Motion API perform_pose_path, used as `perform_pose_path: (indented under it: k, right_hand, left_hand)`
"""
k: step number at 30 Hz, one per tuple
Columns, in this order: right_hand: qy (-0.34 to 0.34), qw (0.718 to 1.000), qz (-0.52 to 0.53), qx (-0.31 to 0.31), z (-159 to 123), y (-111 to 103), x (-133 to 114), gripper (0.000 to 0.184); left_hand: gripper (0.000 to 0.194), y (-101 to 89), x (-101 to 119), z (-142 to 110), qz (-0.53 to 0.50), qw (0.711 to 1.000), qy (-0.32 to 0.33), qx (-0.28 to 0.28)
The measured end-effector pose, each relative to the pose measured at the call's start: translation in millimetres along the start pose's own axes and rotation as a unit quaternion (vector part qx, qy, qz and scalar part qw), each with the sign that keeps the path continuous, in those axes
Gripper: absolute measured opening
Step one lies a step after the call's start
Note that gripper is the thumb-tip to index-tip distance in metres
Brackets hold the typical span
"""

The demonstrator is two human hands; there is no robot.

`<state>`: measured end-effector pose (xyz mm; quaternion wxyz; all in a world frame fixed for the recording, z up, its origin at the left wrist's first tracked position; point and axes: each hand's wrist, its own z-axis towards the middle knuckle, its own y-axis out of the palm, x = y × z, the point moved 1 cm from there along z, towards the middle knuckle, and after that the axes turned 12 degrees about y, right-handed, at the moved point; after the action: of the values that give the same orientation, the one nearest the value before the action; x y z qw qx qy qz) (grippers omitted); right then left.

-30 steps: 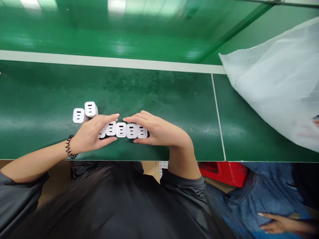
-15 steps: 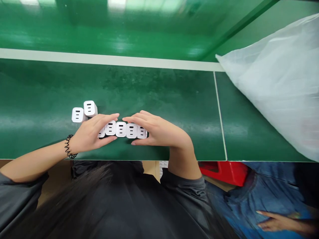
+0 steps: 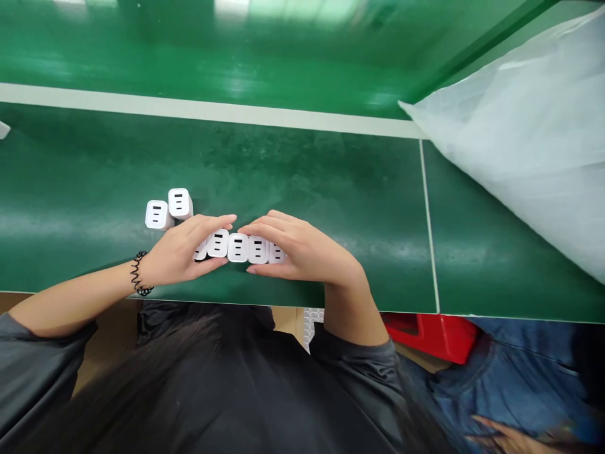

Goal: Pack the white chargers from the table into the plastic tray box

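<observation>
A row of several white USB chargers (image 3: 237, 248) stands close together on the green table, their port faces turned up. My left hand (image 3: 182, 247) curls round the left end, thumb on the near side and fingers on the far side, partly hiding the leftmost charger. Round the right end wraps my right hand (image 3: 295, 249), its thumb along the near side; it covers part of the rightmost charger (image 3: 276, 252). Two more white chargers, one (image 3: 157, 215) slightly nearer and another (image 3: 179, 203) beside it, stand apart just beyond my left hand.
A large translucent plastic bag (image 3: 529, 139) hangs over the table's right side. White strips mark the green tabletop (image 3: 307, 170). A white object (image 3: 4, 130) shows at the left edge. Below right are a red stool (image 3: 439, 337) and another person's hand (image 3: 505, 435).
The view has shifted slightly. My right hand has slid a little left along the row, covering more of the rightmost charger. The other person's hand has moved lower.
</observation>
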<state>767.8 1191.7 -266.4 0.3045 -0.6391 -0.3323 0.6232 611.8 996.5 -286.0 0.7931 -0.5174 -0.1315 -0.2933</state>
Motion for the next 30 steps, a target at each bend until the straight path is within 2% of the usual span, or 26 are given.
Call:
perform_pose_path:
  k: [6, 18, 21, 24, 26, 28, 30]
  right_hand:
    - [0.008, 1.0, 0.008, -0.012, -1.8, -4.2, -0.4, 0.055]
    - [0.03, 0.999, 0.004, -0.031, -1.8, -2.9, -0.4, 0.055]
    - [0.027, 0.999, 0.012, -0.021, -2.5, -5.8, -2.0, 0.05]
    - [0.035, 0.998, 0.042, 0.032, -3.5, -10.7, -1.1, 0.045]
    - [0.072, 0.99, 0.053, 0.111, -3.1, -12.7, 3.4, 0.047]
    - [0.126, 0.97, 0.042, 0.203, -0.9, -11.8, 10.8, 0.049]
    - [0.167, 0.95, 0.023, 0.261, 3.4, -7.7, 18.5, 0.049]
  left_hand:
    - [0.072, -3.8, -0.1, 0.8, -0.006, 1.0, 0.015, 0.0]
    - [0.069, -4.2, -0.6, 0.1, -0.007, 1.0, 0.006, -0.009]
    - [0.071, -4.8, -0.1, 1.1, -0.012, 1.0, 0.01, -0.005]
    - [0.075, -6.1, 1.3, 2.9, -0.028, 1.0, 0.012, 0.007]
    - [0.08, -7.9, 2.0, 3.8, -0.054, 0.998, 0.015, 0.018]
    - [0.086, -11.0, 2.3, 3.9, -0.092, 0.995, 0.016, 0.024]
    - [0.091, -15.5, 2.1, 2.9, -0.138, 0.99, 0.009, 0.022]
